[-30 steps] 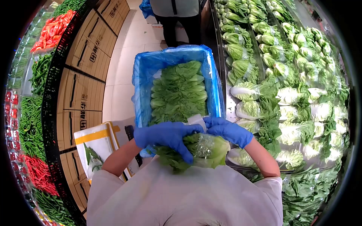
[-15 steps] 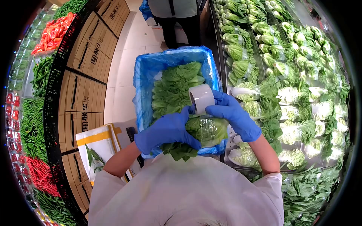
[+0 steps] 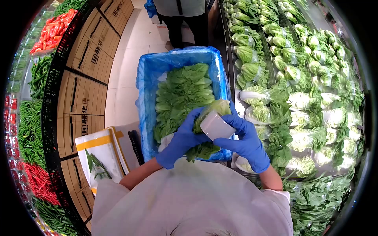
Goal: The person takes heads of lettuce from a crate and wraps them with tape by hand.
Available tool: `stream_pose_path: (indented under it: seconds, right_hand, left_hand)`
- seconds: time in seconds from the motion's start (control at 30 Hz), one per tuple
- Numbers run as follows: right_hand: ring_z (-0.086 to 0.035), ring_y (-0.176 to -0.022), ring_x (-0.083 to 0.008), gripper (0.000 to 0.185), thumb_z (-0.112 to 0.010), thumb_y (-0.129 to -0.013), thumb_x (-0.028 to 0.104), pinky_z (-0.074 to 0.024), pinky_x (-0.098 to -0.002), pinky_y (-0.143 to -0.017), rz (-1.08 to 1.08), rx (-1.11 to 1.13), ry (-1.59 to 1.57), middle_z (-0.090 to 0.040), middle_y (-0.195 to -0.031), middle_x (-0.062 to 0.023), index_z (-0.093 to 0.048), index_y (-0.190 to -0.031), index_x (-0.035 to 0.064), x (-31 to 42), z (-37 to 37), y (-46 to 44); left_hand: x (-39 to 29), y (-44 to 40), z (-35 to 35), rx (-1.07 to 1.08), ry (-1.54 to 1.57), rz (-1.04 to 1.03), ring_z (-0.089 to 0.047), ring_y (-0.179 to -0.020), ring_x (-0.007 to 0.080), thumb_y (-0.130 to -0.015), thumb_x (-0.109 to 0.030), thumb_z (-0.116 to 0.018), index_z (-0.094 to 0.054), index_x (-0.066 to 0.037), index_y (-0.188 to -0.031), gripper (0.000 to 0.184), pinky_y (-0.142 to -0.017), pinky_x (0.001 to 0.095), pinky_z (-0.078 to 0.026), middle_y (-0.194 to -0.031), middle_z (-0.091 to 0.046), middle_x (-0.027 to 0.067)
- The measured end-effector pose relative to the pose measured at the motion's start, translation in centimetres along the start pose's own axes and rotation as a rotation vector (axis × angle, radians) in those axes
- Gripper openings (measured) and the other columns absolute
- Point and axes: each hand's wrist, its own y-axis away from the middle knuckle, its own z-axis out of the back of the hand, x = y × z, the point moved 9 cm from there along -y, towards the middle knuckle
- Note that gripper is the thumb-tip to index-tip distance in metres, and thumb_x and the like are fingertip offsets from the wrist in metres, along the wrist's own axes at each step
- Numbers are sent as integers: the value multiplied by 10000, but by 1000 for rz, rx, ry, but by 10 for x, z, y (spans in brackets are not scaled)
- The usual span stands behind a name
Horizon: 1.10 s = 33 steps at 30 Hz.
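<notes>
Both my hands wear blue gloves over the near end of a blue-lined crate [image 3: 143, 98]. My left hand [image 3: 182, 137] grips a head of leafy lettuce [image 3: 215, 109] from its left side, with loose leaves hanging below. In my right hand [image 3: 247, 139] is a wide roll of clear tape [image 3: 216, 126], held against the lettuce. The roll hides the middle of the head. Inside the crate lie more green lettuces [image 3: 185, 92], packed in rows.
Wrapped cabbages [image 3: 307, 135] fill the display on the right. Cartons [image 3: 84, 94] and pepper trays [image 3: 31, 129] line the left. A folded white sheet with yellow tape [image 3: 100, 153] lies at lower left. A person [image 3: 181, 19] stands beyond the crate.
The lettuce has turned from lying sideways to more upright, its pale end now pointing away from me. The tape roll has dropped nearer and tilted, and my right hand has moved nearer with it.
</notes>
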Motion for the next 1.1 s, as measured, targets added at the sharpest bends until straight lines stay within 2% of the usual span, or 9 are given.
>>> stream_pose_path:
  seconds: [0.1,0.17,0.3,0.5,0.63,0.7,0.83,0.9,1.1]
  right_hand:
    - [-515,-1044,-168,485,-763,-649,118,-261,-321,-1018,33,115,128,-601,-1028,-82,-568,-1080,10,-20,6,0]
    - [-431,-1144,-173,489,-761,-647,97,-256,-325,-1022,-8,141,31,-579,-1085,-98,-566,-1088,12,-24,8,2]
    - [-148,-1338,-182,501,-757,-635,44,-222,-329,-1035,-166,262,-181,-469,-1265,-139,-567,-1098,22,-33,-9,-1]
    - [-132,-1341,-181,484,-750,-637,31,-240,-322,-1022,-159,364,-231,-388,-1338,-150,-567,-1085,24,-47,-13,-8]
    - [-343,-1244,-172,454,-759,-635,50,-336,-297,-953,-261,255,-167,-495,-1224,-127,-569,-1047,27,-47,-2,-14]
    - [-562,-826,-104,494,-731,-618,12,-469,-250,-760,-233,174,89,-581,-939,-14,-539,-1073,27,-38,2,-17]
    - [-551,-837,-86,512,-748,-630,41,-466,-231,-742,-340,101,13,-578,-929,-7,-528,-1092,35,-49,6,-19]
    - [-540,-818,-74,456,-747,-663,87,-462,-226,-730,-321,173,71,-580,-916,-6,-544,-1068,34,-48,0,-20]
    - [-542,-772,-78,370,-725,-691,181,-463,-237,-701,-96,180,444,-590,-877,-34,-582,-992,21,-37,-17,-31]
  left_hand:
    - [8,4,-1,186,166,112,-445,-1102,150,-734,-230,-704,-395,-67,-1254,626,-940,281,-364,-1175,-479,47]
    - [21,26,-21,438,514,541,-458,-1088,125,-846,-349,-562,-396,-71,-1257,523,-938,267,-368,-1184,-480,36]
    - [23,39,-41,516,561,583,-465,-1080,78,-905,-399,-450,-378,-85,-1282,495,-917,242,-391,-1206,-475,17]
    - [51,48,-43,387,742,607,-479,-1076,108,-899,-338,-486,-382,-67,-1280,479,-910,262,-401,-1194,-493,40]
    - [44,25,-33,264,637,353,-487,-1062,112,-883,-362,-505,-367,-79,-1291,514,-905,274,-407,-1176,-503,35]
    - [64,11,-30,270,704,389,-497,-1048,122,-840,-338,-582,-370,-72,-1285,561,-901,276,-409,-1166,-507,41]
    - [92,-8,-14,301,402,271,-503,-1032,125,-794,-275,-652,-383,-60,-1268,586,-897,270,-405,-1150,-514,54]
    - [101,-10,11,78,155,192,-543,-937,140,-724,-252,-721,-350,-24,-1264,694,-802,266,-455,-1086,-542,70]
    - [42,2,30,-223,-32,89,-539,-989,196,-665,-261,-751,-328,-16,-1280,786,-840,310,-440,-1104,-537,146]
